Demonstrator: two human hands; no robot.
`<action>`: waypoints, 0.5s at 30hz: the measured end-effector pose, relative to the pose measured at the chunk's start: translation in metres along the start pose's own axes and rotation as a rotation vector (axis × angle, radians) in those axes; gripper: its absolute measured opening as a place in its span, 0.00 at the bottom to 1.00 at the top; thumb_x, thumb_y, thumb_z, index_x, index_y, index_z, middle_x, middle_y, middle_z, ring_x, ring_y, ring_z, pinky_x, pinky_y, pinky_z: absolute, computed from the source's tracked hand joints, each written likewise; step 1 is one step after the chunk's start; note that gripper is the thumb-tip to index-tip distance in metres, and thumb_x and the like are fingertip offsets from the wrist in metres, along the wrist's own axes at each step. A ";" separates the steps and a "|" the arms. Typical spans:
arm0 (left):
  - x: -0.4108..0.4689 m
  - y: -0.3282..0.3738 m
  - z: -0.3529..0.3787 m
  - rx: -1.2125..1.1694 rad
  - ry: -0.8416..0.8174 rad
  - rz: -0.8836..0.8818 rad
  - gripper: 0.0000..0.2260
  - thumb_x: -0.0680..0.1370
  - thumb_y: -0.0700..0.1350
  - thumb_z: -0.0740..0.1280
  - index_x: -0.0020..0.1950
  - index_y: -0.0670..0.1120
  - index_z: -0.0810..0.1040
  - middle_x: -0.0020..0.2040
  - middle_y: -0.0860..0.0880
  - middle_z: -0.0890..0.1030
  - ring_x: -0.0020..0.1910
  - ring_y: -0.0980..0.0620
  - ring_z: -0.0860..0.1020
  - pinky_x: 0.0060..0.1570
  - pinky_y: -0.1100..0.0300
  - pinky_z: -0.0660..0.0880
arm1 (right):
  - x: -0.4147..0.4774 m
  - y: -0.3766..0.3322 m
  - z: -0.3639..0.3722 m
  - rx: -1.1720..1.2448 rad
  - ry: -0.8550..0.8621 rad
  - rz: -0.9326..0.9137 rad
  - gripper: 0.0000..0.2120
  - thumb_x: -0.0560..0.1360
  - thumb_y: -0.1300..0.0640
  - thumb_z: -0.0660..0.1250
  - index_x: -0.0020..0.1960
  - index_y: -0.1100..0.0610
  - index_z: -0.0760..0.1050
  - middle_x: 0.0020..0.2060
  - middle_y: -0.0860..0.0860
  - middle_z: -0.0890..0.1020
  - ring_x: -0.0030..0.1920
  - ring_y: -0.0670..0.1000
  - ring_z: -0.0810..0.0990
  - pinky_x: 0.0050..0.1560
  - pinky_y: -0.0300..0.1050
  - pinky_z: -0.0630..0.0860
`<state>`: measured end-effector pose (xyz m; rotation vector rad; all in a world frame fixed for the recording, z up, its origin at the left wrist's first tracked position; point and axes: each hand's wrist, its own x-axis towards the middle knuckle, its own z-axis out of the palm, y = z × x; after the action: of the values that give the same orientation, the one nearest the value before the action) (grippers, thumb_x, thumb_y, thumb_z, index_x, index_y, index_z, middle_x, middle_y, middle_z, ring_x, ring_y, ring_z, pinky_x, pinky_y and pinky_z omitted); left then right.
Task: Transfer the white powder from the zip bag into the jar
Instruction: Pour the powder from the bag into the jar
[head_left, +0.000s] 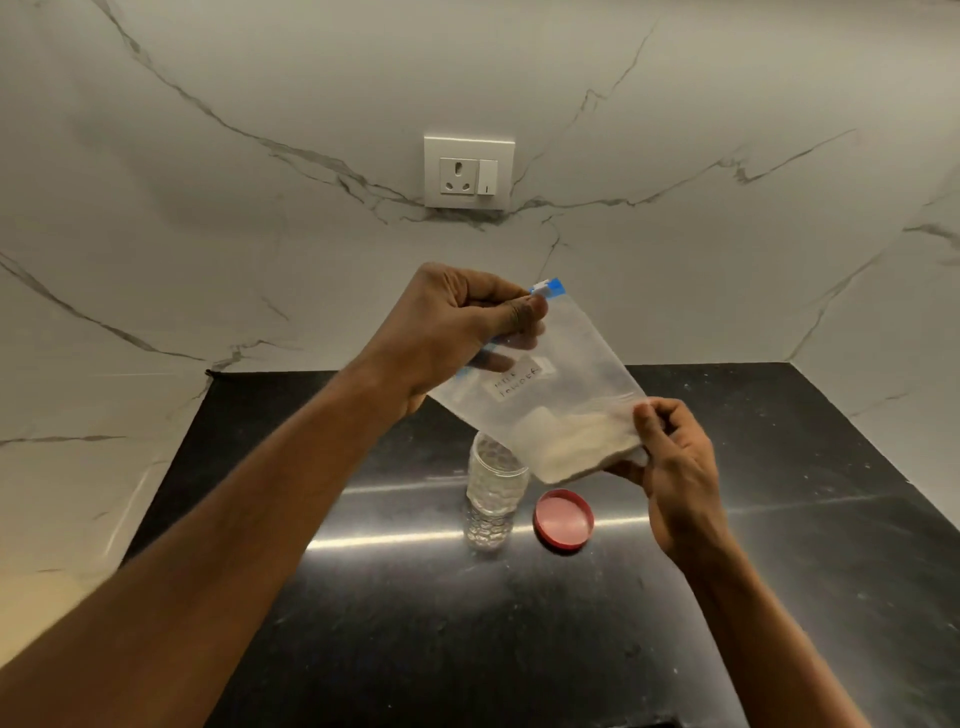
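Note:
A clear zip bag (566, 379) with a blue zip strip and a handwritten label is held tilted in the air above the counter. White powder (576, 441) is gathered in its lower right corner. My left hand (457, 332) pinches the bag's top edge by the zip strip. At the bag's lower corner, my right hand (675, 467) pinches the plastic beside the powder. Below the bag, a clear ribbed jar (493, 493) stands upright and uncapped on the black counter; the bag hides part of its mouth. Its red lid (564, 518) lies flat just right of the jar.
The black stone counter (519, 623) runs from the marble wall toward me, with marble walls on the left and right too. A white socket and switch plate (469, 172) is on the back wall above the bag.

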<state>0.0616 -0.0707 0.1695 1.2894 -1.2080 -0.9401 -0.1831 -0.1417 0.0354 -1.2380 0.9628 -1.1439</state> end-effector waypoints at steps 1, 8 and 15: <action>0.002 -0.004 0.005 -0.032 -0.008 -0.010 0.07 0.78 0.43 0.74 0.53 0.41 0.87 0.47 0.42 0.89 0.44 0.50 0.88 0.43 0.55 0.86 | 0.002 -0.004 -0.008 -0.012 0.024 -0.014 0.06 0.85 0.55 0.61 0.57 0.56 0.74 0.55 0.56 0.81 0.52 0.55 0.85 0.47 0.53 0.86; 0.018 -0.041 0.027 -0.069 -0.022 -0.059 0.06 0.79 0.41 0.73 0.52 0.40 0.87 0.47 0.42 0.89 0.45 0.49 0.88 0.43 0.54 0.86 | 0.016 -0.018 -0.050 -0.188 0.066 -0.106 0.05 0.85 0.56 0.61 0.55 0.53 0.75 0.50 0.52 0.82 0.46 0.47 0.85 0.47 0.49 0.84; 0.025 -0.083 0.030 -0.066 -0.010 -0.100 0.05 0.80 0.42 0.72 0.52 0.43 0.86 0.47 0.48 0.89 0.48 0.52 0.88 0.41 0.60 0.84 | 0.027 -0.021 -0.065 -0.366 0.068 -0.202 0.06 0.84 0.58 0.63 0.58 0.58 0.76 0.49 0.53 0.82 0.46 0.44 0.82 0.48 0.45 0.81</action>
<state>0.0471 -0.1091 0.0871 1.3036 -1.1195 -1.0507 -0.2437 -0.1800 0.0505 -1.6283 1.1538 -1.2059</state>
